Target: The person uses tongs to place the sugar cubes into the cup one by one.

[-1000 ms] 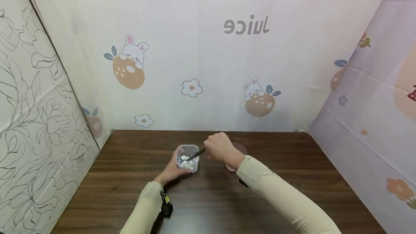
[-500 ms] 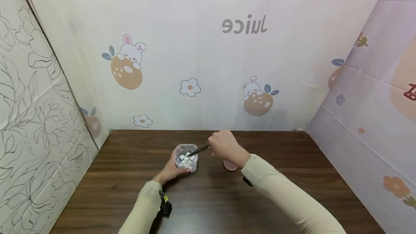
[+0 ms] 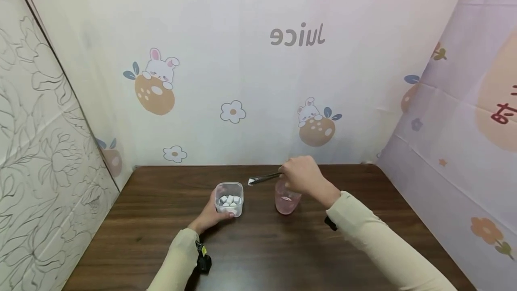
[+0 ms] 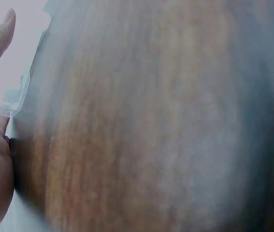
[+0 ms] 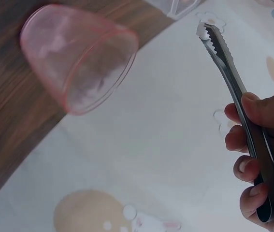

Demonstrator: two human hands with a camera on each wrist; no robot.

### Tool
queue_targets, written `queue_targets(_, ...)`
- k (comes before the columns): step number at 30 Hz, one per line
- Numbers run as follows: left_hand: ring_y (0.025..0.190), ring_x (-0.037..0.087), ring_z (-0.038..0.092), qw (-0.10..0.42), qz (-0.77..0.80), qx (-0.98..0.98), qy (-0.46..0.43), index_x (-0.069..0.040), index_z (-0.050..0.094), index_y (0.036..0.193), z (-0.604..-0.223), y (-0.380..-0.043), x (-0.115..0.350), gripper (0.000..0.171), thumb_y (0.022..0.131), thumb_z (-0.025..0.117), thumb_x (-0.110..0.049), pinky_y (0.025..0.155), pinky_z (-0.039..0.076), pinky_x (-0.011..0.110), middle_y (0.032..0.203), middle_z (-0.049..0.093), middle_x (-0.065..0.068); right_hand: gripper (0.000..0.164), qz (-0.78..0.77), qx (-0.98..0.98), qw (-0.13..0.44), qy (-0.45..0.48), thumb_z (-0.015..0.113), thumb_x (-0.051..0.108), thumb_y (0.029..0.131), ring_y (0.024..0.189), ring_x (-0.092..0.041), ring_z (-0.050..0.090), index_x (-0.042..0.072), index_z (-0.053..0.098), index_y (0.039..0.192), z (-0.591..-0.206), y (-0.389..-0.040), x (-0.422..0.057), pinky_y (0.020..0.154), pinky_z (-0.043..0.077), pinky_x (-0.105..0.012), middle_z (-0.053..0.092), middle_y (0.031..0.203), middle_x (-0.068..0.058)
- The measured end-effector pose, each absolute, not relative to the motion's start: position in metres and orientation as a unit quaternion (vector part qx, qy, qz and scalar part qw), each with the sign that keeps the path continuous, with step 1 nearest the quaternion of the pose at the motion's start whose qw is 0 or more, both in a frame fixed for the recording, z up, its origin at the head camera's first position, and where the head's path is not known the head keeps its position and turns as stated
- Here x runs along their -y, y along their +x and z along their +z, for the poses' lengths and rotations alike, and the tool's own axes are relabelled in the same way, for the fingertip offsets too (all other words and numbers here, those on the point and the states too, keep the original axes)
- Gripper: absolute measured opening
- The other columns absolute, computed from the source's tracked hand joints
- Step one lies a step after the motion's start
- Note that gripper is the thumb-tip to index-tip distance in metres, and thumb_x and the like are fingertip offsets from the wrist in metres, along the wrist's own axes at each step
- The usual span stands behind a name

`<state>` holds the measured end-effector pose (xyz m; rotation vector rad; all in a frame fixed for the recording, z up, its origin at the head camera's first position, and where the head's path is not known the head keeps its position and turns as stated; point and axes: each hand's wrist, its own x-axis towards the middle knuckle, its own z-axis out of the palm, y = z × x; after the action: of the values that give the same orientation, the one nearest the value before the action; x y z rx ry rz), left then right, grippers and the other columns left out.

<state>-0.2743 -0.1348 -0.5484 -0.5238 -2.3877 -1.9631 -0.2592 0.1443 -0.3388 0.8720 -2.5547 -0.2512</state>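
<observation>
My left hand [image 3: 211,215] holds a clear square plastic container [image 3: 238,210] on the table, the thumb along its near side. Several small white cubes [image 3: 229,200] lie inside. In the left wrist view only the container's edge [image 4: 26,77] and part of the hand show. My right hand [image 3: 304,175] grips metal tongs [image 5: 240,99] with its thumb and fingers. Their toothed tips pinch one white cube [image 5: 203,32], in the air between the container and a translucent pink cup [image 3: 285,203]. The cup stands upright beneath the right hand, its top partly hidden in the head view.
A dark wood-grain table [image 3: 258,246] carries everything. Behind it hangs a printed white curtain [image 3: 242,66], with more printed cloth along the left and right sides. Each wrist wears a small black device [image 3: 203,262].
The tongs have risen out of the container with a white cube and moved right toward the pink cup, more of which shows now. My left hand keeps its hold on the container.
</observation>
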Motion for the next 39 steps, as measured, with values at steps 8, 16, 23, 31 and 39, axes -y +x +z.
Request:
queue_targets(8, 0.121, 0.044, 0.024, -0.011, -0.638, 0.747, -0.186, 0.006, 0.012, 0.135, -0.524, -0.262, 0.133, 0.096, 0.062, 0.075, 0.005, 0.098, 0.016, 0.052, 0.133, 0.026, 0.031, 0.024, -0.078, 0.932, 0.208, 0.286, 0.065, 0.019, 0.07, 0.04, -0.01, 0.031, 0.023, 0.053, 0.049, -0.331, -0.258, -0.173, 0.033, 0.025, -0.028, 0.037, 0.044, 0.009)
queue_targets(16, 0.119, 0.041, 0.028, -0.002, -0.628, 0.758, -0.176, 0.004, 0.014, 0.135, -0.522, -0.261, 0.133, 0.096, 0.062, 0.076, 0.001, 0.095, 0.021, 0.049, 0.132, 0.03, 0.028, 0.03, -0.076, 0.937, 0.207, 0.27, 0.065, 0.019, 0.074, 0.039, -0.012, 0.028, 0.025, 0.049, 0.048, -0.328, -0.257, -0.193, 0.035, 0.022, -0.028, 0.036, 0.043, 0.007)
queue_targets(23, 0.123, 0.037, 0.026, -0.027, -0.635, 0.756, -0.153, -0.003, 0.013, 0.137, -0.532, -0.267, 0.134, 0.099, 0.063, 0.078, -0.004, 0.097, 0.018, 0.05, 0.136, 0.028, 0.023, 0.013, -0.079, 0.944, 0.195, 0.254, 0.066, 0.02, 0.073, 0.038, -0.011, 0.032, 0.022, 0.065, 0.06, -0.334, -0.254, -0.211, 0.033, 0.024, -0.028, 0.046, 0.047, 0.006)
queue_targets(31, 0.12, 0.042, 0.027, -0.012, -0.617, 0.768, -0.172, 0.002, 0.013, 0.136, -0.517, -0.257, 0.132, 0.097, 0.064, 0.076, -0.003, 0.095, 0.021, 0.052, 0.134, 0.028, 0.028, 0.005, -0.079, 0.947, 0.177, 0.255, 0.067, 0.019, 0.073, 0.038, -0.009, 0.034, 0.018, 0.07, 0.068, -0.339, -0.251, -0.223, 0.034, 0.026, -0.026, 0.055, 0.054, 0.004)
queue_targets(39, 0.123, 0.041, 0.024, -0.034, -0.635, 0.754, -0.164, 0.002, 0.012, 0.136, -0.515, -0.259, 0.134, 0.096, 0.064, 0.075, 0.0, 0.098, 0.016, 0.051, 0.136, 0.026, 0.027, 0.015, -0.097, 0.946, 0.155, 0.267, 0.067, 0.017, 0.07, 0.039, -0.01, 0.031, 0.019, 0.061, 0.056, -0.351, -0.256, -0.222, 0.035, 0.025, -0.027, 0.044, 0.046, 0.007)
